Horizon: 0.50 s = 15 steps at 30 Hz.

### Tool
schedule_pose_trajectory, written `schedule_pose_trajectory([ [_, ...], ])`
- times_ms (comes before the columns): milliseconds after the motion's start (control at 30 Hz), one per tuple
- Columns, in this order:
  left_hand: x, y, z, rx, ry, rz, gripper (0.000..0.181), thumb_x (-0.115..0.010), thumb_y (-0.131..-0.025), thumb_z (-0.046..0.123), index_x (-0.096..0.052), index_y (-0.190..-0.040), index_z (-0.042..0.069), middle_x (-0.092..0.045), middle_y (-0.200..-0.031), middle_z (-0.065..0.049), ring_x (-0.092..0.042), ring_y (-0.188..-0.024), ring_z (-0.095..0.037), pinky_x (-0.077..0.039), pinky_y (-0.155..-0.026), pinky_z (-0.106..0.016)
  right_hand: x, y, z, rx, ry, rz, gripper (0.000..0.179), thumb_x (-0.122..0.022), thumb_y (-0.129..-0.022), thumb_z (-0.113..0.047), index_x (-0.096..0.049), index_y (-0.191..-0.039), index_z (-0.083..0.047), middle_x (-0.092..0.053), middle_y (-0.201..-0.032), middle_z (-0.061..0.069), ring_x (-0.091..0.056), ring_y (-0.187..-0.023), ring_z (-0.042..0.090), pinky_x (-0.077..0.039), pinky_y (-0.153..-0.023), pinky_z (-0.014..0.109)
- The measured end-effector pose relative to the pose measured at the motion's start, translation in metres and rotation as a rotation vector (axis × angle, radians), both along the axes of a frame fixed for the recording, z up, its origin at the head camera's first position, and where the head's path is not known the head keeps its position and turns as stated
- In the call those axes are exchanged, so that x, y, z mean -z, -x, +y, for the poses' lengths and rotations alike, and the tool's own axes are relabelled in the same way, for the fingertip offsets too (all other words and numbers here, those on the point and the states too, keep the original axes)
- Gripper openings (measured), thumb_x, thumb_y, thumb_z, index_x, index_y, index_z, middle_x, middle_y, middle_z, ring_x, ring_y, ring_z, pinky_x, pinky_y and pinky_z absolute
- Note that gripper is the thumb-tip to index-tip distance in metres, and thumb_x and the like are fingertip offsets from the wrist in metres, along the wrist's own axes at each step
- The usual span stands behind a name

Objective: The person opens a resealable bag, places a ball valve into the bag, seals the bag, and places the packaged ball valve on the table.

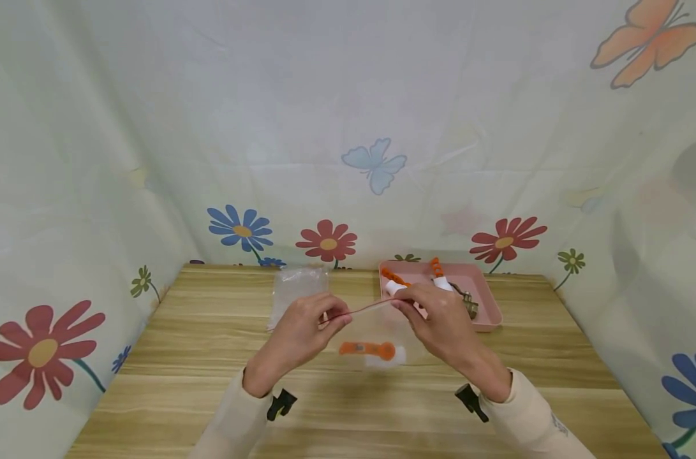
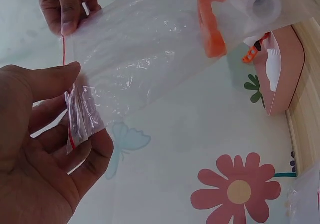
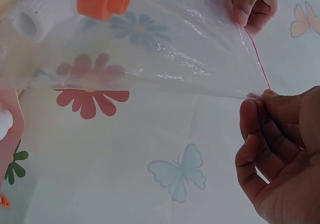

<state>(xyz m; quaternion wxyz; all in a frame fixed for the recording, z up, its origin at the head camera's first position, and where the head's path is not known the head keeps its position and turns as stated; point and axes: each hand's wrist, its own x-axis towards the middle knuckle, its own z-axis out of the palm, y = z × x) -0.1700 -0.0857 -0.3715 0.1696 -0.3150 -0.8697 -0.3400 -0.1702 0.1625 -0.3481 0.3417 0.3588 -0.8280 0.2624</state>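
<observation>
Left hand (image 1: 298, 331) and right hand (image 1: 445, 322) pinch the clear bag (image 2: 135, 64); its orange piece (image 1: 369, 349) lies crosswise, round end rightward

Head above; wrists close (bag (image 2: 140, 59) shared)

So from my end I've got a wood-look counter (image 1: 198, 363), kind of yellowish brown with the grain running side to side. Up by its back edge, right of the middle, there's a shallow pink tray (image 1: 487, 298) sitting on it. To the tray's left, also at the back, I see a clear plastic bag (image 1: 298, 287) lying flat, not touching the tray. Its near right corner's hidden from me.
</observation>
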Motion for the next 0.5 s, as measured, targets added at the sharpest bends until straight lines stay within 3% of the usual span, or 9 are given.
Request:
schedule_pose_trajectory([
  [100,0.0004,0.0002,-0.0019,0.005,0.005,0.009,0.008,-0.074,-0.087,0.020,-0.071,-0.092,0.014,-0.065,-0.082,0.007,-0.053,-0.071,-0.004,-0.047,-0.064,-0.017,-0.0004,0.0003,0.0009,0.001,0.000,0.007,0.040,-0.049,-0.095,-0.042,-0.071,-0.085,-0.010,-0.070,-0.076,-0.003,-0.054,-0.062,0.003,-0.044,-0.056,0.019],
  [500,0.0032,0.0010,-0.0033,0.049,-0.047,0.063,0.004,-0.073,-0.086,0.009,-0.071,-0.090,0.009,-0.067,-0.082,0.003,-0.053,-0.070,-0.006,-0.048,-0.063,-0.017,-0.0001,-0.0007,-0.0005,-0.008,0.000,0.001,0.041,-0.049,-0.096,-0.042,-0.071,-0.086,-0.010,-0.070,-0.075,-0.003,-0.054,-0.062,0.003,-0.046,-0.055,0.022],
])
